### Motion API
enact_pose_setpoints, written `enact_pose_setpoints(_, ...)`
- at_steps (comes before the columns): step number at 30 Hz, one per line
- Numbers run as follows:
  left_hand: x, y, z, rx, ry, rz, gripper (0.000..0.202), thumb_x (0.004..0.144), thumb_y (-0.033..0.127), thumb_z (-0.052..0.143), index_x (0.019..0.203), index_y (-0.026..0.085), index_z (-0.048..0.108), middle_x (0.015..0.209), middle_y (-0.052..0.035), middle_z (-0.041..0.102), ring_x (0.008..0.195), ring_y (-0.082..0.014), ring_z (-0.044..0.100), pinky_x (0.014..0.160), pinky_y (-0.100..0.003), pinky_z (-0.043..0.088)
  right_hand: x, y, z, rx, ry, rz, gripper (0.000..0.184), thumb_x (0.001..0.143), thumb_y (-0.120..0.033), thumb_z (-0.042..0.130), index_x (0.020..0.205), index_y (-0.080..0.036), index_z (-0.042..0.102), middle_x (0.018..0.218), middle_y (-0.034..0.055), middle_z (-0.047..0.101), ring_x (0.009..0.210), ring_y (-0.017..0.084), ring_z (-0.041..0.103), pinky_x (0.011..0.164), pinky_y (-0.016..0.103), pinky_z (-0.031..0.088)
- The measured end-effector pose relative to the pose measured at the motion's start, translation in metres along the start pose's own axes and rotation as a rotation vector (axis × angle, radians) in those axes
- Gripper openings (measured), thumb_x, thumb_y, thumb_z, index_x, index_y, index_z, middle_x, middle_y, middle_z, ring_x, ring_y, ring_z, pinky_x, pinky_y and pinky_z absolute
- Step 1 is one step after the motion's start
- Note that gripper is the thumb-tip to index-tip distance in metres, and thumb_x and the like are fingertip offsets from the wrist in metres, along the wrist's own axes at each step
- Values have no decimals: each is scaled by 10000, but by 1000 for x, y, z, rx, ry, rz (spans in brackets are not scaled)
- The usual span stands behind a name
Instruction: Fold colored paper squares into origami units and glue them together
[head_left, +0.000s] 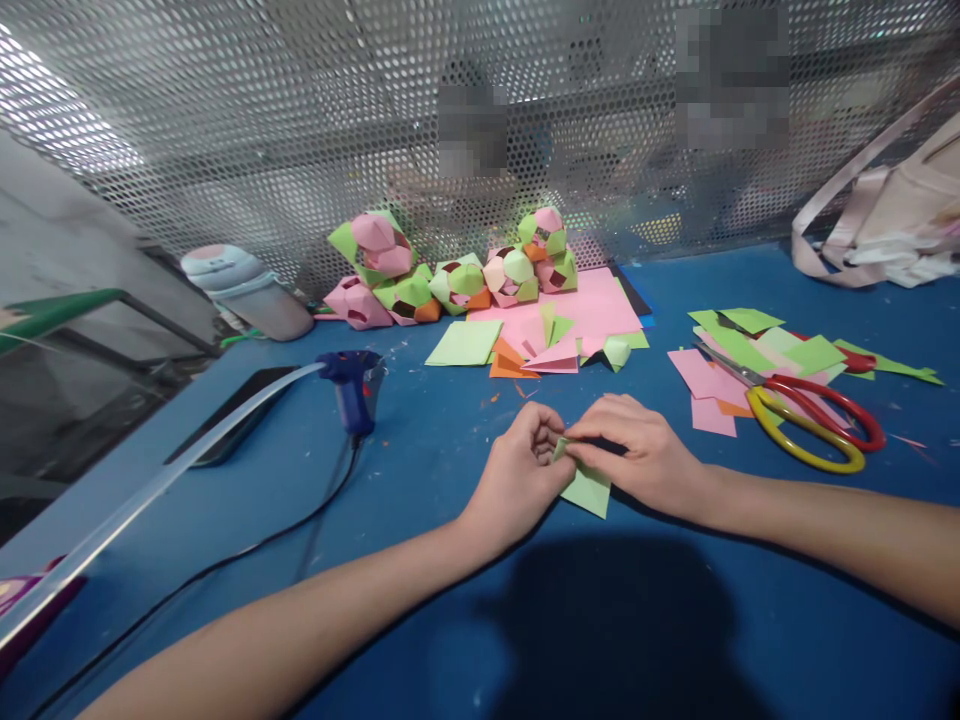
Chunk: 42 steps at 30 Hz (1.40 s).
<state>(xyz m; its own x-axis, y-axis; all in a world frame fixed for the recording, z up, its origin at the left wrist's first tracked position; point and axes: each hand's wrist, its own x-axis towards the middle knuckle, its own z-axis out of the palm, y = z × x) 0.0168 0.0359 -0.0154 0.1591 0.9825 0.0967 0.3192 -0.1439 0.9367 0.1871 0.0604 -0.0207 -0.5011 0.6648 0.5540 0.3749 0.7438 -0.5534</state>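
Note:
Both my hands meet over a small piece of light green paper (587, 488) lying on the blue table (420, 470). My left hand (521, 468) is curled, pinching the paper's upper corner. My right hand (641, 450) rests palm down with its fingers pressed onto the same corner, partly covering the sheet. The paper's lower part sticks out below my right hand as a folded triangle.
A blue glue gun (352, 385) with its cord stands to the left. Scissors (806, 415) with red and yellow handles lie on cut paper at the right. Folded pink and green paper balls (457, 275) and loose sheets (559, 320) sit against a perforated metal screen. A pink bag (885, 225) is at far right.

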Motion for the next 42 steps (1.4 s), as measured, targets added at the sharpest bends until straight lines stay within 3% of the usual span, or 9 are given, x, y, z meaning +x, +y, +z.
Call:
enact_pose_setpoints(5, -3, 1, 3, 66, -20, 66, 208, 708, 74, 541, 871, 194, 494, 695, 55, 529, 598, -78, 459, 553, -188, 355, 0, -1, 1, -42, -20, -22, 154, 906, -223, 512, 807, -179, 622, 751, 25, 613, 744, 151, 521, 727, 323, 342)
enact_pose_setpoints(9, 0, 3, -1, 117, 14, 88, 165, 714, 103, 570, 861, 174, 595, 728, 30, 585, 622, -91, 481, 579, -203, 372, 0, -2, -1, -27, -26, -34, 91, 900, -231, 520, 905, -187, 601, 839, 32, 617, 814, 161, 527, 761, 323, 350)
enact_pose_setpoints(13, 6, 3, -6, 23, 155, 15, 50, 719, 162, 616, 769, 157, 619, 680, 25, 587, 603, -92, 471, 565, -202, 374, 0, -3, -1, 41, -5, 105, 200, 839, -269, 596, 1008, -182, 533, 911, 37, 585, 836, 162, 524, 764, 305, 395)
enact_pose_setpoints(18, 10, 1, -6, -134, 209, -88, 89, 693, 172, 643, 724, 157, 561, 646, 37, 548, 590, -88, 464, 541, -195, 363, 1, 0, 1, 71, -2, 302, 57, 855, -238, 555, 832, -197, 523, 753, -16, 565, 698, 131, 509, 678, 277, 390)
enact_pose_setpoints(28, 7, -1, -2, -160, 109, -74, 128, 725, 152, 591, 690, 171, 469, 750, 10, 583, 689, -109, 510, 628, -223, 404, 3, 0, -1, 34, 52, 115, 103, 897, -196, 530, 810, -182, 584, 751, -9, 587, 710, 117, 514, 711, 284, 355)
enact_pose_setpoints(33, 7, 1, -4, -30, 54, -39, 63, 715, 124, 577, 752, 166, 548, 714, 31, 546, 678, -103, 484, 631, -217, 396, 1, 2, -3, 4, 11, 40, 142, 920, -186, 482, 824, -189, 587, 784, 2, 601, 745, 125, 526, 736, 300, 350)
enact_pose_setpoints(36, 7, 1, -6, -3, 69, -43, 40, 715, 124, 572, 733, 160, 564, 699, 30, 547, 679, -103, 483, 635, -218, 390, 0, 0, -3, 33, 9, 74, 90, 898, -249, 528, 966, -198, 559, 864, 17, 600, 781, 139, 532, 756, 302, 379)
enact_pose_setpoints(38, 8, 1, -6, -63, 129, -71, 55, 709, 127, 581, 726, 161, 541, 692, 35, 538, 668, -99, 478, 621, -213, 383, 0, -1, -2, 57, 13, 143, 209, 848, -287, 593, 1020, -196, 517, 894, 22, 588, 785, 145, 533, 745, 296, 403)
enact_pose_setpoints(42, 8, 2, -4, -247, 189, -127, 113, 708, 132, 591, 744, 167, 489, 699, 45, 513, 642, -84, 451, 584, -197, 364, 0, -1, 1, 55, 31, 214, 110, 824, -215, 584, 876, -196, 489, 773, -15, 551, 690, 123, 514, 659, 263, 403)
